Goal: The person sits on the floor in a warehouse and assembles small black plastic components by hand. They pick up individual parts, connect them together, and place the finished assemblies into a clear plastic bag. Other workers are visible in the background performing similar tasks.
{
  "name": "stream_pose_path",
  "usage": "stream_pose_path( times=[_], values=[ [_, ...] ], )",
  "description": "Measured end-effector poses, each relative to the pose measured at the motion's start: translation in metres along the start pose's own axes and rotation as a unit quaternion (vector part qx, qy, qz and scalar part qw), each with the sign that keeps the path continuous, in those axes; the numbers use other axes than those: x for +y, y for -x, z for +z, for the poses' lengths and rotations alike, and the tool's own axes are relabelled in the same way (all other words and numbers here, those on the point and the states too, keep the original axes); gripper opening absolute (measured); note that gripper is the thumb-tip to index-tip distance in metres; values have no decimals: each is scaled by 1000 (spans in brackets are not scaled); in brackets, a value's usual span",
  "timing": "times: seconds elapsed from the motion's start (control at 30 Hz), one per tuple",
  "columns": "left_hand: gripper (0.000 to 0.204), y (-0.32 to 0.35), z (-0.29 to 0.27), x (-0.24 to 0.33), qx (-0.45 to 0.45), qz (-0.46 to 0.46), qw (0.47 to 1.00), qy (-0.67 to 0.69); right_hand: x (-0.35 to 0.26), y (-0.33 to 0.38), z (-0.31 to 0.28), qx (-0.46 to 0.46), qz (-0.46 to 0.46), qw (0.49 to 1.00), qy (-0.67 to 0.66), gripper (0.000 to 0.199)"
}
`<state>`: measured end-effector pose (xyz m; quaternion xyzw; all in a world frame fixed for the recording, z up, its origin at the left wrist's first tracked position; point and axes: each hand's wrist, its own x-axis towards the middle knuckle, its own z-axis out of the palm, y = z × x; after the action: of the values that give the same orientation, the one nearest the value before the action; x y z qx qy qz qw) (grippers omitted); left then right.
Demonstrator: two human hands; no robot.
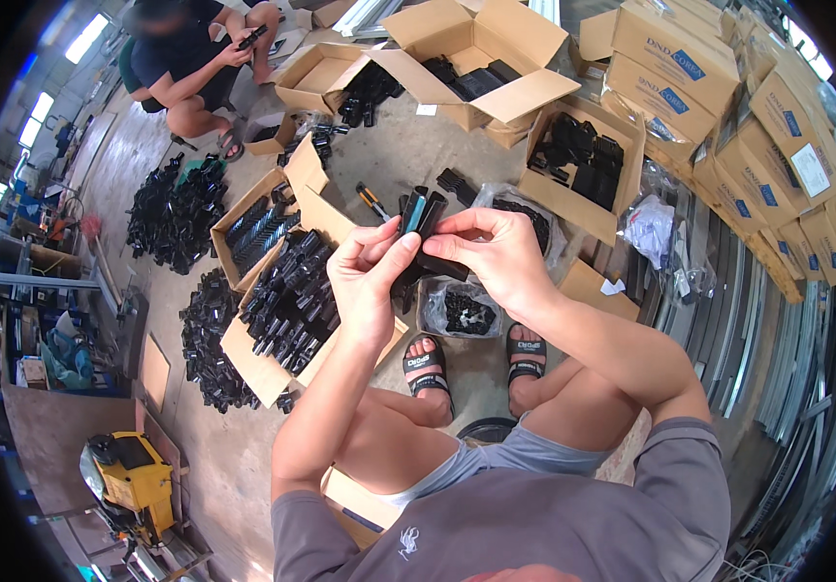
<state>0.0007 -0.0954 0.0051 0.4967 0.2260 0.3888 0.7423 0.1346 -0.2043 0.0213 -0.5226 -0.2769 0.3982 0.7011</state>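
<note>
Both of my hands are raised in front of me over the space between my knees. A glossy black plastic part [425, 213] is pinched between them. My left hand [369, 272] grips it from the left, with the thumb laid along its side. From the right, my right hand [498, 252] presses thumb and fingertips against the same part. Another dark piece shows under the fingers; whether it is joined to the part I cannot tell. Below the hands a small container [461, 308] of little black pieces stands on the floor. An orange-handled tool [373, 202] lies just beyond.
At left, an open carton [255, 365] overflows with black parts beside a loose heap [176, 211]. Open boxes [578, 160] of black pieces stand ahead. Stacked cartons [675, 78] and long metal profiles [777, 407] line the right. Another person [180, 58] sits at far left, holding a black part.
</note>
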Motion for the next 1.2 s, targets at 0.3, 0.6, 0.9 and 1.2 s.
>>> stream_pose_path(
  times=[0.3,0.6,0.9,1.2],
  values=[
    [22,2,4,-3,-6,15,1000,-8,1,2,1,28,-2,999,-34,19],
    [23,4,2,0,7,36,999,-3,-2,10,6,33,-11,999,21,18],
    [22,8,5,4,4,53,999,-4,4,13,8,62,-136,958,246,16],
    [23,9,5,4,12,59,998,-1,7,16,15,60,-187,960,202,20]
  ],
)
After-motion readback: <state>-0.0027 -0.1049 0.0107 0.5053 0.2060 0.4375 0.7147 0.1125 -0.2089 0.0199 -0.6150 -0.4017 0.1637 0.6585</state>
